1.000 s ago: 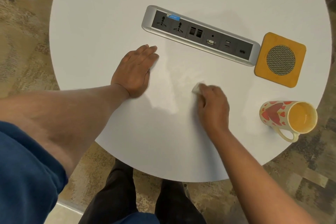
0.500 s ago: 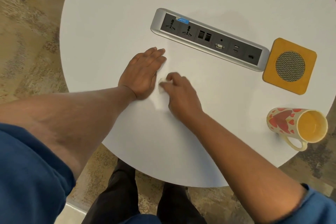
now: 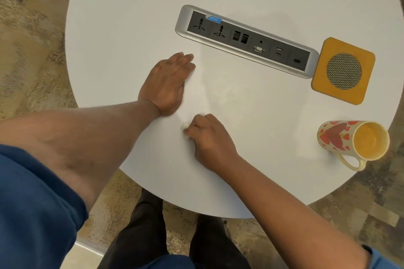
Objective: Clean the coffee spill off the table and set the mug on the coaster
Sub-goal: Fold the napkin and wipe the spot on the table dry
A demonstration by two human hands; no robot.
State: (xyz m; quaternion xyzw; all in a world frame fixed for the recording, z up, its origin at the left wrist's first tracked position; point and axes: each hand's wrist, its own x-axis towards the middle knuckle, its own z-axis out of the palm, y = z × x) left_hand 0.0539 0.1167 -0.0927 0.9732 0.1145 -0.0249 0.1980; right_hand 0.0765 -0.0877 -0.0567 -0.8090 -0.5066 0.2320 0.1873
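Note:
My right hand (image 3: 209,140) is curled round a small wad of white tissue (image 3: 185,125) and presses it on the round white table (image 3: 135,6), just in front of my left hand. My left hand (image 3: 168,85) lies flat on the tabletop, fingers straight. A faint pale smear (image 3: 231,94) shows on the table between the hands and the socket strip. The mug (image 3: 352,140), cream with red hearts and a yellow inside, lies on its side at the right edge, mouth toward the right. The orange square coaster (image 3: 323,85) with a grey mesh centre lies behind the mug.
A silver and black socket strip (image 3: 247,39) is set into the table, running diagonally from centre to the coaster. The table's front edge is close to my legs (image 3: 153,236). Patterned carpet (image 3: 28,39) surrounds the table.
My right hand with the tissue swept left to my left hand, then drew back toward me. My left hand stayed flat in place. The mug and coaster did not move.

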